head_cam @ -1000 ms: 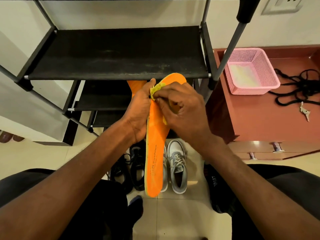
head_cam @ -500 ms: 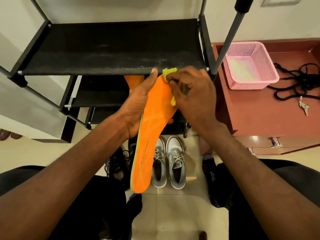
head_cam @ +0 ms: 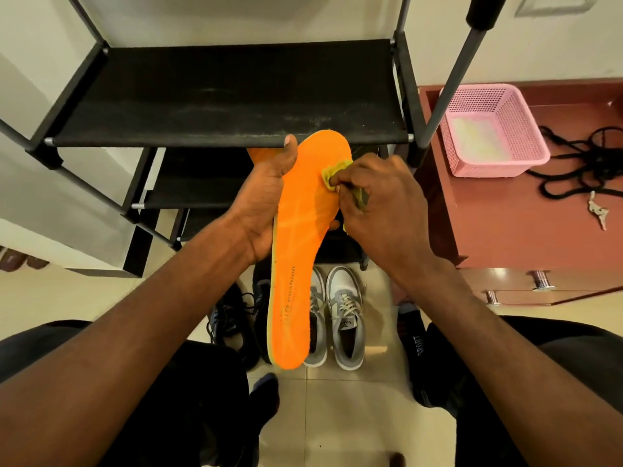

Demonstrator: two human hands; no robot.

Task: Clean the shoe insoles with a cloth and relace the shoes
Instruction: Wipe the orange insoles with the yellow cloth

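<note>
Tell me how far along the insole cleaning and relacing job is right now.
Early. Nothing looks finished. In hand: the left hand holds the orange insole while the right hand rubs the yellow cloth near its toe end. Left: a second insole behind, and black laces loose on the cabinet.

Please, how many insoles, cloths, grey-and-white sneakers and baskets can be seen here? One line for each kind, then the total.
Orange foam insoles: 2 (one held, one partly hidden behind the left hand)
Yellow cloth: 1
Grey-and-white lace-up sneakers: 2
Pink plastic mesh basket: 1
Total: 6
</note>
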